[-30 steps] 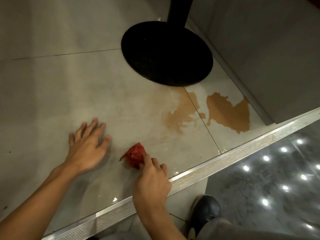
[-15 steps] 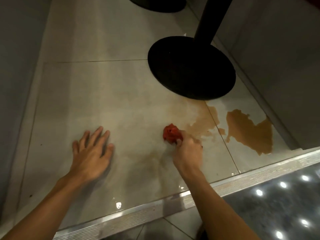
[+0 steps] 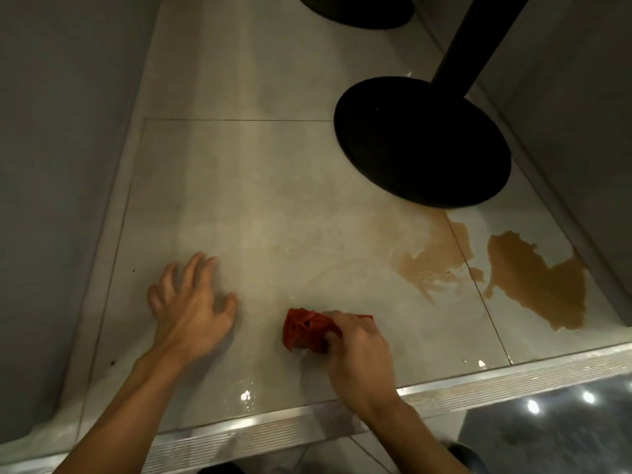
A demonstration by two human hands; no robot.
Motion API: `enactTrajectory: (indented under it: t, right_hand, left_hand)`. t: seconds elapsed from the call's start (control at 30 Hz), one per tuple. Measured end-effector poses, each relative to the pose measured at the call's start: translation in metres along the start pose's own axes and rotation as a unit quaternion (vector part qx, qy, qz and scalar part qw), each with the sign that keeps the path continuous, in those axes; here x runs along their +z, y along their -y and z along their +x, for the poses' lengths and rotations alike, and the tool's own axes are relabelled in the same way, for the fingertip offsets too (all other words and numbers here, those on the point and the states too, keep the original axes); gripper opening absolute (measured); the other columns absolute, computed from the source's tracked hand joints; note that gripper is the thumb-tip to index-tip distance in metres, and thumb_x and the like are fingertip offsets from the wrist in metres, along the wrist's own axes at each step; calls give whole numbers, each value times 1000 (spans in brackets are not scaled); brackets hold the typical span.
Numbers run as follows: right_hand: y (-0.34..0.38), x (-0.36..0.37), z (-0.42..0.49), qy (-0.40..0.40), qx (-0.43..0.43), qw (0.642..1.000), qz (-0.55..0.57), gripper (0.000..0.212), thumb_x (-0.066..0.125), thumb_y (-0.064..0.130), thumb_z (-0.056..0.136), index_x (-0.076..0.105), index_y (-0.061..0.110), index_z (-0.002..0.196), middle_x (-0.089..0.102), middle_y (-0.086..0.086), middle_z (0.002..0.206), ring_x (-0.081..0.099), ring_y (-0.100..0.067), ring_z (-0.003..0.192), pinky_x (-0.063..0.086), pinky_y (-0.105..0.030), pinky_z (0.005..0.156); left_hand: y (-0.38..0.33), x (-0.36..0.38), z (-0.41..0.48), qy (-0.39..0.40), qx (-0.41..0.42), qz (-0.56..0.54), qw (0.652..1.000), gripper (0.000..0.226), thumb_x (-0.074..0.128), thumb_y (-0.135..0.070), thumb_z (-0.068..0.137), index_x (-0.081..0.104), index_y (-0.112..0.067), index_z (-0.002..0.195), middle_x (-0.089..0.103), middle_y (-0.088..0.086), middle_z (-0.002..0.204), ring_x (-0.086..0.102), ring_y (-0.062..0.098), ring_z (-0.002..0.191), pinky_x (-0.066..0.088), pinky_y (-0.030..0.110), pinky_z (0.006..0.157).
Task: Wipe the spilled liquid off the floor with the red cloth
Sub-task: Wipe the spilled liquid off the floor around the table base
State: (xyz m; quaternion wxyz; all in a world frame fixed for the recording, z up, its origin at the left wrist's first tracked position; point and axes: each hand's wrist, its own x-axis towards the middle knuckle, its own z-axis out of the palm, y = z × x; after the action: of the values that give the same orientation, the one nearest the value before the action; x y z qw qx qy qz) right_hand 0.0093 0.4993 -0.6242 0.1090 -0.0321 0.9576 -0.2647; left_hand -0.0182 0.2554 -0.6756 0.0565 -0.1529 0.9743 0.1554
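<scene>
- Red cloth (image 3: 307, 331), soft fabric bunched into a wad, lies on the pale tile at lower centre, well apart from the brown puddle and to its left.
- Right hand (image 3: 359, 350), fingers curled over the cloth's right side, grips it and presses it to the floor; outline slightly blurred.
- Left hand (image 3: 191, 309), fingers spread, rests on the tile left of the cloth, holding nothing and clear of the cloth.
- Spilled liquid (image 3: 537, 278), an opaque brown puddle of irregular outline, sits on the right-hand tile near the foot of the grey panel.
- Thin brown smear (image 3: 434, 258), paler and streaked, lies on the neighbouring tile just left of the grout line and reaches up towards the black base.
- Floor (image 3: 273, 200), glossy beige-grey tiles with thin grout lines; small wet glints near the front edge.
- Round black pedestal base (image 3: 420, 142), a flat disc, stands on the tile behind the spill, with a black post (image 3: 478, 39) rising from it to the upper right.
- Second black round base (image 3: 355, 8), cut off by the top edge.
- Ribbed silver metal threshold strip (image 3: 478, 391) runs along the tiles' near edge, beneath both forearms.
- Dark polished floor (image 3: 564, 429), lower right beyond the strip, shows bright spots of reflected light.
- Grey wall (image 3: 51, 165) on the left; grey panel (image 3: 581, 131) on the right.
</scene>
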Motion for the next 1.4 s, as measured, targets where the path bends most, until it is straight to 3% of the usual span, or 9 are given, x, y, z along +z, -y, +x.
enactTrajectory:
  t: [0.23,0.33,0.43,0.6,0.8,1.1,1.2,1.3,1.4]
  right_hand:
    - [5,-39,98,-99,5,986,136,30,49,12,94,62,32,113,67,14,90,65,-11,89,44,-14,72]
    - [6,-21,136,-51,-1,997,64,33,45,10,96,58,27,121,67,-2,115,58,-25,114,43,-32,96]
    - [11,10,136,11,-37,999,-27,37,46,12,96,55,30,127,50,2,144,29,-25,143,15,-49,117]
    - [11,25,90,102,-235,965,-51,35,52,16,94,61,35,122,46,12,146,27,-20,142,15,-49,116]
    - [-32,-6,58,185,-307,929,-90,38,56,13,89,61,35,119,42,16,146,22,-12,145,12,-42,119]
    - [-91,-39,20,120,-201,971,-44,40,62,1,83,68,28,112,48,21,137,32,-7,140,29,-42,115]
    - [-102,-46,4,97,-156,982,-31,39,63,-1,85,68,24,114,51,24,129,39,-8,134,31,-24,111]
    - [-104,-63,-4,72,-41,995,57,33,59,0,91,67,24,111,62,24,101,60,-12,106,39,-6,89]
    - [-108,-82,-13,4,43,994,101,30,49,7,98,61,33,108,70,7,87,65,-10,81,53,-27,73]
  left_hand:
    - [18,15,-12,20,-3,-12,1000,74,23,-69,82,13,-38,148,-7,-21,159,-10,19,146,-4,54,115]
    - [20,16,-12,24,-5,-18,1000,74,22,-70,82,12,-39,149,-8,-21,158,-12,18,146,-7,53,114]
    - [20,15,-10,23,-5,-20,1000,74,22,-70,81,13,-40,148,-8,-22,158,-11,18,146,-7,53,114]
    - [23,19,-10,5,-2,-17,1000,72,26,-70,82,14,-42,147,-6,-23,158,-8,18,146,-5,54,114]
    - [26,26,-8,-4,-4,-12,1000,70,26,-71,82,14,-44,145,-4,-23,158,-6,15,145,-3,54,113]
    - [30,27,-7,8,2,-7,1000,74,22,-73,82,12,-41,148,-5,-21,159,-7,18,146,-6,54,113]
    - [26,24,-9,13,0,-1,1000,75,22,-71,82,14,-39,148,-4,-18,160,-6,21,146,-4,55,114]
    - [19,17,-12,5,3,2,1000,72,24,-66,82,22,-34,147,4,-10,161,1,28,145,3,56,114]
    - [-1,13,-12,10,48,-3,999,70,24,-62,82,26,-33,146,12,-5,161,5,27,145,9,53,114]
